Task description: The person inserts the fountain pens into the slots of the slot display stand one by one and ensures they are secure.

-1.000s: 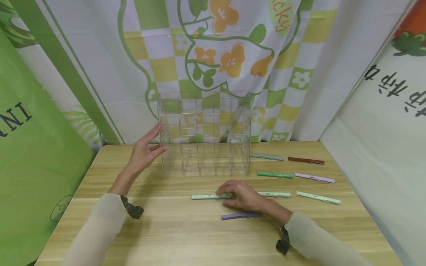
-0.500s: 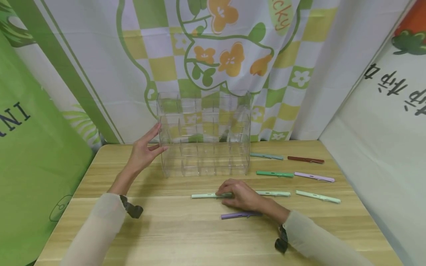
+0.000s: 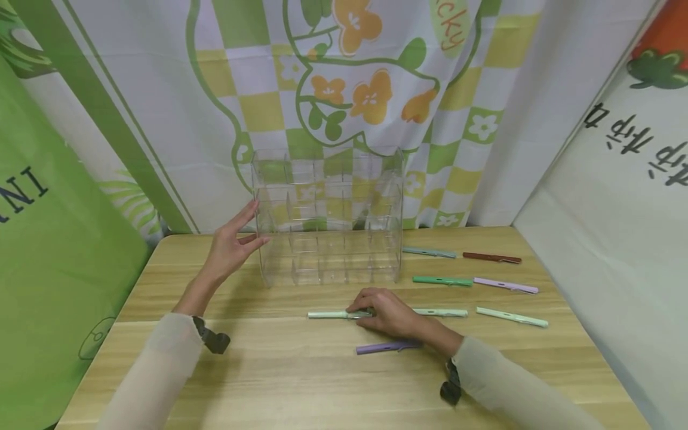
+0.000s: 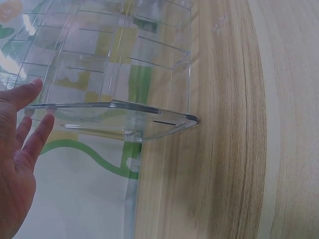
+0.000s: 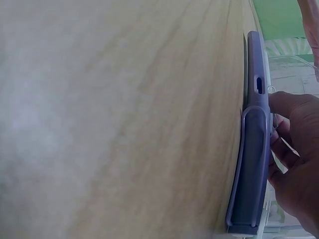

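A clear multi-compartment rack [image 3: 333, 245] stands upright at the table's back. My left hand [image 3: 228, 248] holds its left side panel, thumb toward the front and fingers on the outer side; in the left wrist view the panel's edge runs between thumb and fingers. In front of the rack my right hand [image 3: 387, 313] pinches a pale mint pen [image 3: 325, 315] that lies level, close to the tabletop. Just below that hand rests a purple pen [image 3: 384, 347], also large in the right wrist view [image 5: 256, 134]. Behind the wrist, another pale green pen [image 3: 443, 312] is partly hidden.
To the right lie several more capped pens: blue-grey [image 3: 430, 252], brown [image 3: 491, 257], green [image 3: 442, 280], lilac [image 3: 505, 285] and light green [image 3: 512, 316]. A patterned curtain [image 3: 258, 89] hangs behind the wooden table [image 3: 279, 376].
Almost nothing moves. The right wrist shifts slightly left, with the mint pen still in the fingers, and the whole head view drifts a little. The left hand stays on the rack.
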The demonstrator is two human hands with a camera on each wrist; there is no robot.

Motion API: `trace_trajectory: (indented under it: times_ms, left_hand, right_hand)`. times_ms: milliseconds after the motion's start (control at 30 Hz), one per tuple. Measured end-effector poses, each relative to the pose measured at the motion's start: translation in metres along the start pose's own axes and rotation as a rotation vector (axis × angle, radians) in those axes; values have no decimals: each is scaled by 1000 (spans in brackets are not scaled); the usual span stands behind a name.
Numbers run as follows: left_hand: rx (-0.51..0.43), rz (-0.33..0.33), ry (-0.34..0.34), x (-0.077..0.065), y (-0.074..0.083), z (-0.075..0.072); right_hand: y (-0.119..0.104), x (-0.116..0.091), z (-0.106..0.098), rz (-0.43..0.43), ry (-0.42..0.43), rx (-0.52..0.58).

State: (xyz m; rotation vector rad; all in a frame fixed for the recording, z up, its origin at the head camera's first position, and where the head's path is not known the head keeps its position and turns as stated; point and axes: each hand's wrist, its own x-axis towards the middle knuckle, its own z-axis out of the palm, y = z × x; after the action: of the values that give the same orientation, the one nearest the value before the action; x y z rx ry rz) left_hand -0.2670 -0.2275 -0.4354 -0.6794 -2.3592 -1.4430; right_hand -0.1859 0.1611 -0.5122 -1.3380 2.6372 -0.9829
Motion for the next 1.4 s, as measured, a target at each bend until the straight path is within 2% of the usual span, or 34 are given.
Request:
trace_trajectory:
  times_ms: [300, 733, 1200, 1400]
  left_hand:
    - [2, 17, 12, 0, -2, 0]
    - [-3, 19, 12, 0, -2, 0]
    - [-4, 31, 8, 0, -4, -1]
    - [7, 43, 12, 0, -3, -1]
  right_hand:
    - [3, 2, 2, 56, 19, 20]
    - [0, -2, -7, 150, 74, 124]
    - [-1, -2, -13, 148, 166, 250]
    - [0, -3, -20, 137, 206, 268]
